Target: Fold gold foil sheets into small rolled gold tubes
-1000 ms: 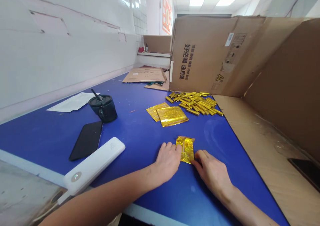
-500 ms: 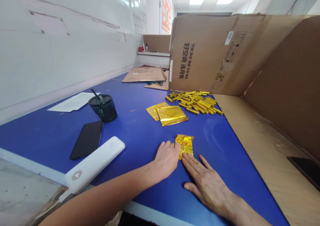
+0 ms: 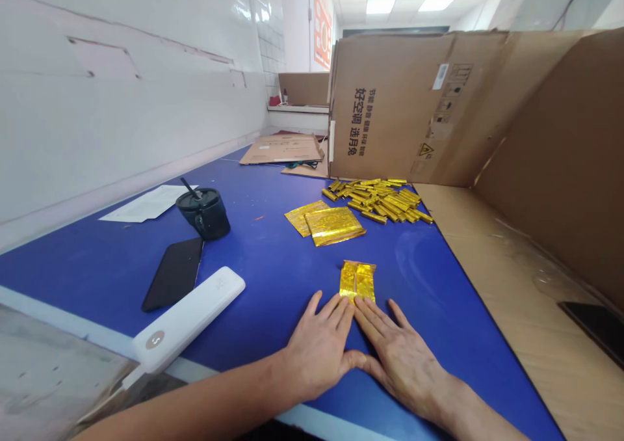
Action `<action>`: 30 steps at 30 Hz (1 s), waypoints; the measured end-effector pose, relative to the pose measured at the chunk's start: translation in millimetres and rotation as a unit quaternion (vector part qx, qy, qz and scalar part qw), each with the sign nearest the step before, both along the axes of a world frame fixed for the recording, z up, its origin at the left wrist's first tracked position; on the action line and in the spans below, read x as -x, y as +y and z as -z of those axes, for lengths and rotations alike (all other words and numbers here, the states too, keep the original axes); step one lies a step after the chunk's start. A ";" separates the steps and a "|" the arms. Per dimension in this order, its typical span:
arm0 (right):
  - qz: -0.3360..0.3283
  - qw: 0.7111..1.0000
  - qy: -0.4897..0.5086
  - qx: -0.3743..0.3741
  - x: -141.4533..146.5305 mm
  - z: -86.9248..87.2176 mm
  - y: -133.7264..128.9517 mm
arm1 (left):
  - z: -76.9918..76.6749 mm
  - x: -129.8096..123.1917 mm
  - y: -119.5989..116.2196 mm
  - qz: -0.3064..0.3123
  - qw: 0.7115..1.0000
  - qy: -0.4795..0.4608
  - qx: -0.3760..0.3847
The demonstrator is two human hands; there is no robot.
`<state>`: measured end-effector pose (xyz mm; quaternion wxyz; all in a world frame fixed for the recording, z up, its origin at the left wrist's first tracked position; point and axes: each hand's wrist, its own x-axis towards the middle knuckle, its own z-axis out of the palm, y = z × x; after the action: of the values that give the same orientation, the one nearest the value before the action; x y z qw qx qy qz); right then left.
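Note:
A small piece of gold foil lies on the blue table, with a thin pale slit or strip down its middle. My left hand is flat, fingers stretched, its fingertips on the foil's near left edge. Beside it my right hand lies flat too, its fingertips on the near right edge. The two thumbs meet below the foil. Farther back are larger flat gold foil sheets, overlapping. Behind them is a heap of narrow gold foil rolls.
To the left stand a dark lidded mug with a straw, a black phone and a long white device. White paper lies near the wall. A large cardboard box borders the table's back and right.
My left hand has opened from a curled shape on the foil's left side and moved back to lie flat at its near edge. My right hand stays nearly in place.

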<state>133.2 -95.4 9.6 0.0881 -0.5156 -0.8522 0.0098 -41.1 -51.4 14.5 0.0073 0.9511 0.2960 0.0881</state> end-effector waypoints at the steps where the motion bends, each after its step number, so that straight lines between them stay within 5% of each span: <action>1: -0.002 1.000 -0.004 0.003 -1.2 0.9 -0.5 | 1.6 0.5 0.9 -0.007 1.000 0.004 0.007; 16: 0.075 0.997 -0.029 -0.006 -1.3 1.7 -16.5 | 1.7 5.1 11.6 -0.012 0.998 0.001 0.061; 23: -0.002 0.999 -0.007 0.046 21.8 -3.3 -28.8 | -1.6 2.4 42.0 0.046 0.996 0.020 0.079; 30: -0.064 0.993 0.041 0.088 6.2 -16.0 -34.7 | 5.2 -3.4 31.4 0.021 0.998 0.015 0.049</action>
<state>127.1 -130.0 25.6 0.0766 -0.4648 -0.8750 0.1118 -37.7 -20.0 9.3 0.0510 0.9569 0.2798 0.0594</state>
